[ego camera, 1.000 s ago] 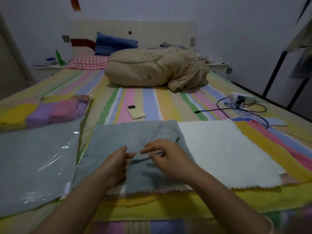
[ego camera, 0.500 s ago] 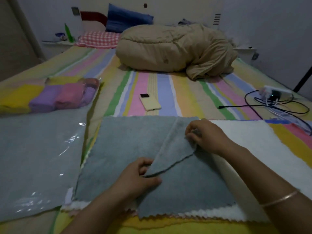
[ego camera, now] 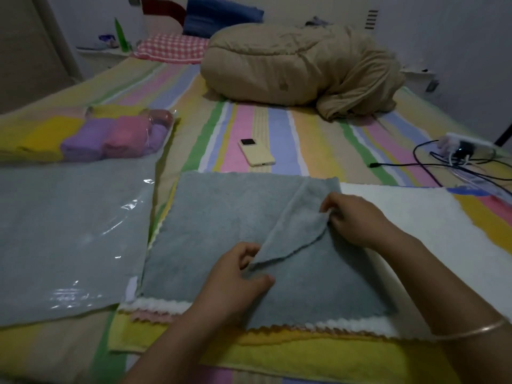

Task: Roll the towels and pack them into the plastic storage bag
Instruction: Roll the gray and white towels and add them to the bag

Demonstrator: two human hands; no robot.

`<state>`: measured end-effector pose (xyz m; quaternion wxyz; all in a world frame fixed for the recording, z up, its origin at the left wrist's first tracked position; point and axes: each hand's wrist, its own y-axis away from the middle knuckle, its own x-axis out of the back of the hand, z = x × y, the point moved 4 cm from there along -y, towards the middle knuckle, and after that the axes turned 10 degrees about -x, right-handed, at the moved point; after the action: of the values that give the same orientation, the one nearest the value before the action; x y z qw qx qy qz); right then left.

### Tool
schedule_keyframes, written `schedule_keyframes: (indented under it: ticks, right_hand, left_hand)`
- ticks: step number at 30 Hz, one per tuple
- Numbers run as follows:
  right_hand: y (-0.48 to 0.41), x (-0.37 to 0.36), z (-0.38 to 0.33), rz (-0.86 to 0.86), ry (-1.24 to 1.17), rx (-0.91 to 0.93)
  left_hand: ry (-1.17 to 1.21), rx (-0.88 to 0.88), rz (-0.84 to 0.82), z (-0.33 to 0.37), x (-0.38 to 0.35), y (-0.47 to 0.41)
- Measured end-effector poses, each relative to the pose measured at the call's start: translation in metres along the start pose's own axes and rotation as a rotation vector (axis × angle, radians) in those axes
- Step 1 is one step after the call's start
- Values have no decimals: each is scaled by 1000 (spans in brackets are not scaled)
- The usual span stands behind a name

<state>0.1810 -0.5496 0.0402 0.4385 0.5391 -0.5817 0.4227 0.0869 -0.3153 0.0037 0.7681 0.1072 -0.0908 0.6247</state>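
A bedroom in a home. A bed [ego camera: 133, 87] with a striped sheet [ego camera: 313, 139] fills the view. A bundled duvet [ego camera: 291, 65] and two pillows [ego camera: 171, 47] lie by the headboard [ego camera: 299, 9], and a nightstand [ego camera: 99, 49] stands beside it. A phone [ego camera: 256, 153] and a power strip [ego camera: 471, 141] with cables [ego camera: 421, 161] lie on the sheet.

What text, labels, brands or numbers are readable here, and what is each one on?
No readable text anywhere in the frame.
Beige quilt: one small dark mark, too blurred to read.
Phone: no legible brand on its back.
Power strip: markings, if any, too small to read.
Plastic storage bag: no print showing.
Grey towel: no tag or print showing.
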Motion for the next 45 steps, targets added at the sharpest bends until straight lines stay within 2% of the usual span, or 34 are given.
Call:
schedule_keyframes:
  ticks: [2, 4, 9, 13, 21, 27, 33, 38, 40, 42, 45]
  right_hand:
    - [-9, 9, -3, 184, -168, -24]
    - [-19, 19, -16, 272, -343, -56]
    - [-67, 21, -81, 235, -512, 10]
    - [-108, 1, -144, 162, -484, 65]
    - [-147, -58, -231, -23, -296, 183]
    - [-157, -80, -246, -72, -258, 181]
    - [-153, -93, -245, -19, -308, 158]
    - [-121, -81, -227, 71, -171, 217]
    - [-91, -72, -209, 67, -59, 249]
    - [-52, -68, -184, -26, 36, 250]
    - [12, -65, -140, -127, 138, 240]
  left_hand:
    - [14, -28, 36, 3, 2, 6]
    - [-23, -79, 91, 7, 7, 12]
    - [-280, -258, 234, 20, 36, 19]
    - [-399, -318, 304, 12, 72, 16]
    - [-587, -158, 399, -13, 132, 17]
    - [-645, -128, 394, -18, 144, 20]
    - [-725, -11, 364, -14, 148, 25]
    - [-968, -41, 337, 0, 142, 27]
    - [-1081, -151, 439, 6, 138, 21]
    - [-1127, -366, 469, 14, 121, 10]
    - [-1040, -549, 268, 16, 76, -7]
